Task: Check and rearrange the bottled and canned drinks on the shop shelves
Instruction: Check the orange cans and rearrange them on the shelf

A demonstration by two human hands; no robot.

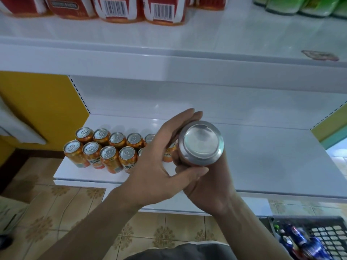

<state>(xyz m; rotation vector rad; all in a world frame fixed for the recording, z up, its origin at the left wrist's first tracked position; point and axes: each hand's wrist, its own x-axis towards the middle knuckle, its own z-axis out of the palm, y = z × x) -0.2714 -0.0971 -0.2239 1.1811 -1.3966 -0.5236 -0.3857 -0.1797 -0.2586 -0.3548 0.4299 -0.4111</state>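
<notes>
Held can: a silver-bottomed can (201,143) was lifted in front of the lower shelf (262,156), tipped so that its concave base faced the camera; its label was hidden.
Right hand: the right hand (208,190) gripped the can from below, fingers curled round its body, with fingertips showing at the can's left side.
Left hand: the left hand (155,162) lay flat against the can's left side, fingers straight and together and reaching past its far edge, the thumb stretched across beneath it over the right hand.
Shelved cans: orange cans (109,152) stood upright in two rows at the left end of the lower shelf, tops with pull tabs facing up, packed side by side; the rows' right end was hidden behind the left hand.
Upper shelf: on the white upper shelf (206,34) were red packs (116,8) with barcodes at the back left and green packs (300,6) at the back right.
Crate: a dark plastic crate (328,235) sat at lower right on the floor (56,212), with blurred blue drinks (300,241) inside.
Floor: patterned tan tiles.
</notes>
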